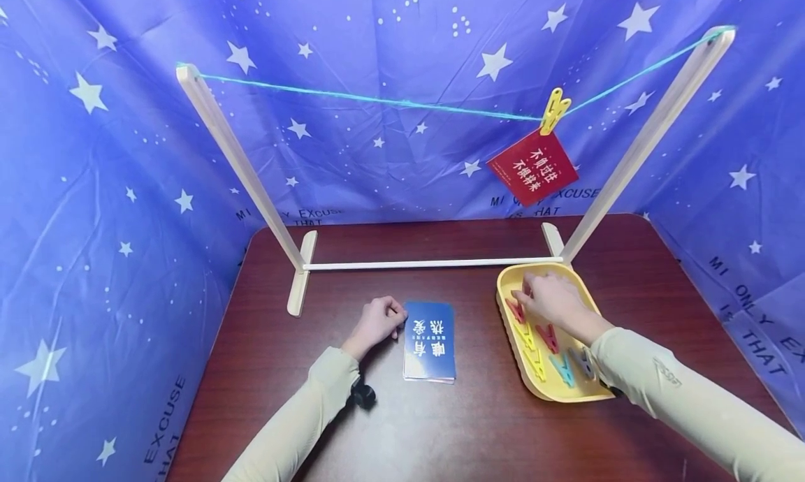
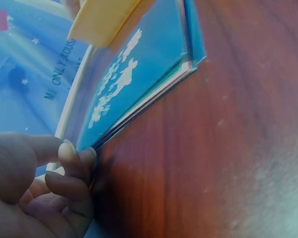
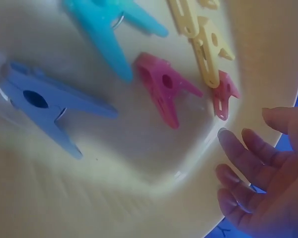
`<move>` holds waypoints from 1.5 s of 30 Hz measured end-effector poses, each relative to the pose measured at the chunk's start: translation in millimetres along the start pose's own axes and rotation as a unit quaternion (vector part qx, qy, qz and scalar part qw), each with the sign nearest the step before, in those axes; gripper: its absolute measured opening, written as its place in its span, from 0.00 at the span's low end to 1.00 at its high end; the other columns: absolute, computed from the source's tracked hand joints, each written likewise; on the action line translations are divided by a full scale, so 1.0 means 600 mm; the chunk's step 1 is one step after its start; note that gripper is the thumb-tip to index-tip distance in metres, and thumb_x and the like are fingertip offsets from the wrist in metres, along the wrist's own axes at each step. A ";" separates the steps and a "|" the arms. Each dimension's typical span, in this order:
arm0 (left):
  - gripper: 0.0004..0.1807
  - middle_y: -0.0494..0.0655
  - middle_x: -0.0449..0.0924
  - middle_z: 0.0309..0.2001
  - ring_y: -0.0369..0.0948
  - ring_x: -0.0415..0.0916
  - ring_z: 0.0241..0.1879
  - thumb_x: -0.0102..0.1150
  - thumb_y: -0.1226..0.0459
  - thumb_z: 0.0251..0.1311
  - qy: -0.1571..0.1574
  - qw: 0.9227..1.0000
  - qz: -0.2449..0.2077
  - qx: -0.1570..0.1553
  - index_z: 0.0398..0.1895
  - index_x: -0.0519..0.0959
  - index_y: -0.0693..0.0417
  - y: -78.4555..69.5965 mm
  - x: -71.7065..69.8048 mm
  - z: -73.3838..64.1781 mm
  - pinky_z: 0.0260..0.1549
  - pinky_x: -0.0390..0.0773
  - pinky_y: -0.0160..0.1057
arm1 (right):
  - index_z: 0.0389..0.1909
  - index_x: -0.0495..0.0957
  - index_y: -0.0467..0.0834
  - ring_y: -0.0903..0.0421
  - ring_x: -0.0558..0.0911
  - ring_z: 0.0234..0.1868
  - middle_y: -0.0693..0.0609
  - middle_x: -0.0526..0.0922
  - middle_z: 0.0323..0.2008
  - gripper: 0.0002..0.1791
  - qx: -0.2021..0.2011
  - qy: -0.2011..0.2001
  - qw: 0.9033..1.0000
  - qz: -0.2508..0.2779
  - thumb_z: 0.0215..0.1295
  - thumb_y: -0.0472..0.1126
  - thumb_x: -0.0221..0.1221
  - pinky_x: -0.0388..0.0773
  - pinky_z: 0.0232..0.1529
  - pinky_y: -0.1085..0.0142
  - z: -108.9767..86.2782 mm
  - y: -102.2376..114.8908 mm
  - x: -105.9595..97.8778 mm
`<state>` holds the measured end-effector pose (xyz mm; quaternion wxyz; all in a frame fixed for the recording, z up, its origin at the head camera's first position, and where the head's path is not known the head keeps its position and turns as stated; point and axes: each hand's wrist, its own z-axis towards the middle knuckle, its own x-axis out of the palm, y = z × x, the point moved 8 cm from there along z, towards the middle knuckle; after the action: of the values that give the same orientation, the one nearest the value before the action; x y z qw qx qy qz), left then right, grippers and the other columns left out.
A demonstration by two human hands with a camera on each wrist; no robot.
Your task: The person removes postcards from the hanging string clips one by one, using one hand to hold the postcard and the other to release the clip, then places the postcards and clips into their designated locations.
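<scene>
A stack of blue cards (image 1: 430, 360) with white characters lies on the table. At its upper left corner is my left hand (image 1: 379, 321); in the left wrist view the thumb and a curled finger (image 2: 87, 157) pinch the corner. My right hand (image 1: 556, 299) is over the far end of a yellow tray (image 1: 569, 396), fingers spread and holding nothing in the right wrist view. Just beyond its fingertips lies a small red clothespin (image 3: 223, 96). Another red clothespin (image 3: 161, 87), a teal one (image 3: 102, 29), a blue one (image 3: 44, 101) and yellow ones (image 3: 206, 54) lie in the tray.
A wooden frame with a left post (image 1: 242, 168) and a right post (image 1: 648, 143) carries a sagging green string (image 1: 377, 100). A yellow clothespin (image 1: 552, 113) holds a red card (image 1: 536, 169) on it. A low crossbar (image 1: 428, 264) joins the feet. Starry blue cloth (image 1: 390, 161) surrounds the table.
</scene>
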<state>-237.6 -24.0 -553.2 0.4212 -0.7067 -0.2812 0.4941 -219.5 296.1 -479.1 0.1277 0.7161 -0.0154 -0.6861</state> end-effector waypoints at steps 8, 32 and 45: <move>0.05 0.46 0.84 0.20 0.33 0.74 0.13 0.64 0.67 0.67 -0.006 1.000 0.016 0.008 0.32 0.81 0.59 0.000 -0.023 0.000 0.20 0.72 0.29 | 0.25 0.72 0.44 0.51 0.72 0.23 0.52 0.71 0.17 0.16 -0.006 -0.016 1.000 0.017 0.70 0.47 0.63 0.66 0.22 0.59 -0.013 0.015 -0.017; 0.13 0.46 0.88 0.35 0.33 0.77 0.25 0.66 0.62 0.68 -0.071 0.991 0.047 0.104 0.52 0.82 0.56 -0.104 -0.031 0.009 0.32 0.78 0.36 | 0.36 0.80 0.42 0.46 0.83 0.33 0.48 0.84 0.31 0.11 -0.234 -0.108 0.966 -0.026 0.61 0.40 0.72 0.82 0.34 0.48 -0.017 0.075 -0.116; 0.12 0.46 0.89 0.38 0.35 0.75 0.21 0.66 0.62 0.68 -0.106 0.979 0.031 0.171 0.52 0.83 0.54 -0.170 -0.028 0.024 0.26 0.75 0.32 | 0.36 0.80 0.45 0.51 0.77 0.32 0.53 0.81 0.28 0.28 -0.335 -0.174 0.925 -0.033 0.81 0.63 0.44 0.76 0.33 0.52 -0.024 0.114 -0.201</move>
<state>-255.0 16.5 -458.3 0.4882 -0.5757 -0.2137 0.6201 -202.0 256.2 -346.6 0.3330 0.5007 0.2172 -0.7689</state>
